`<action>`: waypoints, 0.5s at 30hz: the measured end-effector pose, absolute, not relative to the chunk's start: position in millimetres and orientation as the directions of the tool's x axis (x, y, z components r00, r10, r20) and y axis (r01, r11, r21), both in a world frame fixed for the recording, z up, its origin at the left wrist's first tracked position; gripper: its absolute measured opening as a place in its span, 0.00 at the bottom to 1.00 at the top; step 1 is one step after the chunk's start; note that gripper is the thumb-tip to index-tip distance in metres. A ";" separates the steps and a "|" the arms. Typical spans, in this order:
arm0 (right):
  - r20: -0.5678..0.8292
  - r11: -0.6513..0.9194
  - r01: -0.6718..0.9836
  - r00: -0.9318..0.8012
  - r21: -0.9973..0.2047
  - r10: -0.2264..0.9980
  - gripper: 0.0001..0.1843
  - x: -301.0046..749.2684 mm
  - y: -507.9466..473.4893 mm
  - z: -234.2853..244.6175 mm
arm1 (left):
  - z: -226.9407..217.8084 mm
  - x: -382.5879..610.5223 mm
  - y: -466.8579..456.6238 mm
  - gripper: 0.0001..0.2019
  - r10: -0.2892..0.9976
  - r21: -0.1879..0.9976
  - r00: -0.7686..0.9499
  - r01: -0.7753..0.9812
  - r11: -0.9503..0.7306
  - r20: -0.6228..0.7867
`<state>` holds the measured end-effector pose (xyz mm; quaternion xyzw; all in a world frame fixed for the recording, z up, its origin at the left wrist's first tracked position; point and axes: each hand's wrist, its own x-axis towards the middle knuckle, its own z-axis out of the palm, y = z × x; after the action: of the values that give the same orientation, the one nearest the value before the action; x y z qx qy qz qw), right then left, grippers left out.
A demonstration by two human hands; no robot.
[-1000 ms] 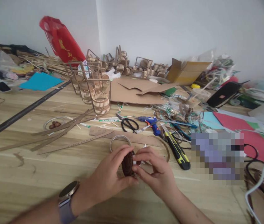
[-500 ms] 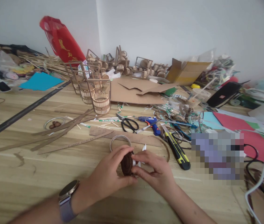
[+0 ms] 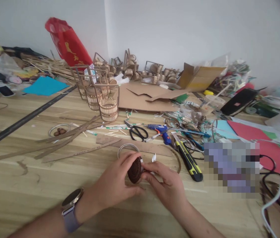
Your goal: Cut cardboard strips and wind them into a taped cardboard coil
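Note:
A dark brown coil (image 3: 134, 170), wound in tight rings like a flat disc, stands on edge between my hands just above the table. My left hand (image 3: 114, 177) curves around it, fingers over the top and thumb below. At its right edge, the thumb and forefinger of my right hand (image 3: 166, 180) pinch together by a small white piece; what exactly they grip is partly hidden. Behind my left fingers lies a pale ring (image 3: 127, 144). A small white scrap (image 3: 154, 158) shows just beyond my right fingers.
Right of my hands lies a yellow-black utility knife (image 3: 189, 162). Farther back are a blue glue gun (image 3: 164, 131), black scissors (image 3: 138, 133) and small slatted buckets (image 3: 108, 109). Brown strips (image 3: 70, 142) spread leftward. A cardboard sheet (image 3: 142, 99) lies before the wall.
The coil has turned, so more of its flat spiral face shows. The fingers of my right hand have shifted slightly at its edge. The whole view has moved a little.

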<state>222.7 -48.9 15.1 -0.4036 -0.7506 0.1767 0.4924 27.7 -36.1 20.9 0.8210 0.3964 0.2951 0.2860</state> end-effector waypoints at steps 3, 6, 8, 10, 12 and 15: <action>0.620 0.631 0.405 -0.178 -0.661 0.764 0.05 222.4 -47.5 16.2 | 22.2 25.4 -34.8 0.40 0.805 0.697 0.533 0.474 -0.538 0.259; 0.610 0.625 0.358 -0.169 -0.693 0.774 0.04 222.3 -47.2 18.4 | 22.6 25.4 -34.0 0.36 0.793 0.679 0.531 0.465 -0.568 0.300; 0.563 0.578 0.327 -0.151 -0.747 0.813 0.04 223.2 -46.5 20.8 | 22.3 26.6 -34.4 0.35 0.781 0.660 0.529 0.461 -0.593 0.333; 0.462 0.476 0.298 -0.121 -0.828 0.879 0.09 224.8 -44.9 23.7 | 21.6 27.8 -35.2 0.35 0.766 0.634 0.527 0.461 -0.621 0.367; 0.336 0.348 0.250 -0.092 -0.903 0.937 0.15 226.1 -43.2 26.5 | 20.6 28.6 -35.9 0.35 0.755 0.606 0.523 0.470 -0.642 0.395; 0.190 0.201 0.135 -0.088 -0.970 0.978 0.18 226.2 -42.4 29.5 | 19.0 28.6 -35.8 0.35 0.753 0.560 0.506 0.508 -0.655 0.421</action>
<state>226.2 -42.4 29.5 -0.4639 -0.5997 0.4294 0.4907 28.6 -35.8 19.0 0.8477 0.3717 0.3298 0.1858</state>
